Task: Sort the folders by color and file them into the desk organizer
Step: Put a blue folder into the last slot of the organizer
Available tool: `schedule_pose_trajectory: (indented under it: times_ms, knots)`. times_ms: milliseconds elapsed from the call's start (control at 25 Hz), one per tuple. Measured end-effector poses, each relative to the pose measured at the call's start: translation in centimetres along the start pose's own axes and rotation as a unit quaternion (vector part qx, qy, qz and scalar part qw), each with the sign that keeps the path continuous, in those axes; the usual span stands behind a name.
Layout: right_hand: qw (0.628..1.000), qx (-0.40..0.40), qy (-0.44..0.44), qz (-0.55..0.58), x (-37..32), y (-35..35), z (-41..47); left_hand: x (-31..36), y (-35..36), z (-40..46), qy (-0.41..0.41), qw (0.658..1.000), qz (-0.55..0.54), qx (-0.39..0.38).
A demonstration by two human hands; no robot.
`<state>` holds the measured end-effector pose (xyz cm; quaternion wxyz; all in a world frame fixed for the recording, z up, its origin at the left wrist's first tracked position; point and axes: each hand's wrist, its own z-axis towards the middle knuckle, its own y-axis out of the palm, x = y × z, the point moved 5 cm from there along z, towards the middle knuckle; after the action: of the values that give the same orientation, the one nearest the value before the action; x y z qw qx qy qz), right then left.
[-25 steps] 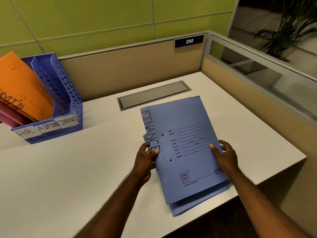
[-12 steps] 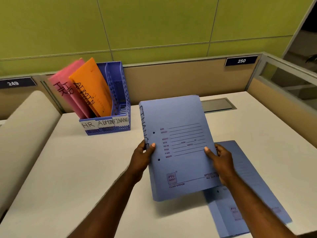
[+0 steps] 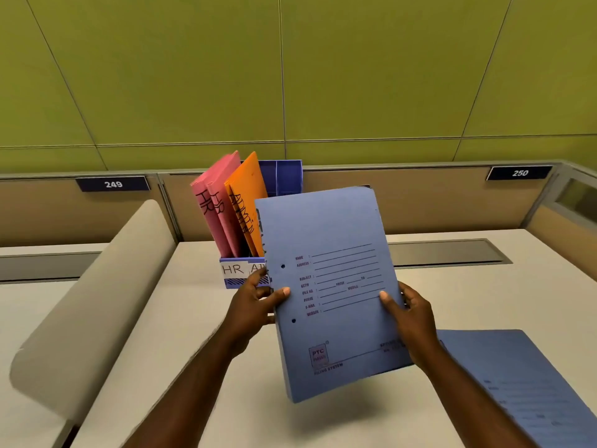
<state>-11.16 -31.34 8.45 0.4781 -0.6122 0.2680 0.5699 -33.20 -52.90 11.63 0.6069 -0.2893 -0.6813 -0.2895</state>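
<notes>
The head view looks down at a pale grey tabletop point(image 3: 323, 415) with a green wall behind it. Two bare hands hold up a blue paper folder with printed lines and two punched holes point(image 3: 336, 286). The folder is in the air, above the middle of the tabletop, tilted a little, with its front facing the person.

The left hand point(image 3: 255, 305) grips the folder's left edge. Its thumb lies on the front and its fingers point(image 3: 258, 279) curl behind, pinching the edge. The right hand point(image 3: 410, 318) grips the right edge the same way, thumb on the front, fingers point(image 3: 412, 294) wrapped round the side, pinching the folder.

Behind the folder, at the back edge of the tabletop, stands a blue plastic desk organizer with slots point(image 3: 284, 176). Its front has white labels; "HR" can be read, and the rest is hidden by the folder. Two pink folders marked HR point(image 3: 213, 205) lean in the left slot. An orange folder marked ADMIN point(image 3: 248, 202) leans just beside them. The held folder covers the right part of the organizer.

Another blue folder point(image 3: 517, 383) lies flat near the right front corner of the tabletop. Small dark signs reading 249 point(image 3: 113, 184) and 250 point(image 3: 519, 173) sit on the brown divider at the back.
</notes>
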Motion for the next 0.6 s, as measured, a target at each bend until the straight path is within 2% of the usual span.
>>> schedule_pose_trajectory:
  times_ms: [200,400,600]
  knots:
    - [0.998,-0.015,-0.058,-0.021,-6.0,5.2,2.1,4.0,-5.2,0.8,0.049,0.999,-0.007,0.013]
    - [0.993,-0.064,-0.101,-0.023,-12.2,9.3,5.6,7.5,-8.6,1.4,0.101,0.993,-0.023,0.048]
    - [0.983,-0.085,-0.160,-0.041,-18.0,12.6,10.1,10.6,-10.8,3.2,0.125,0.989,0.018,0.076]
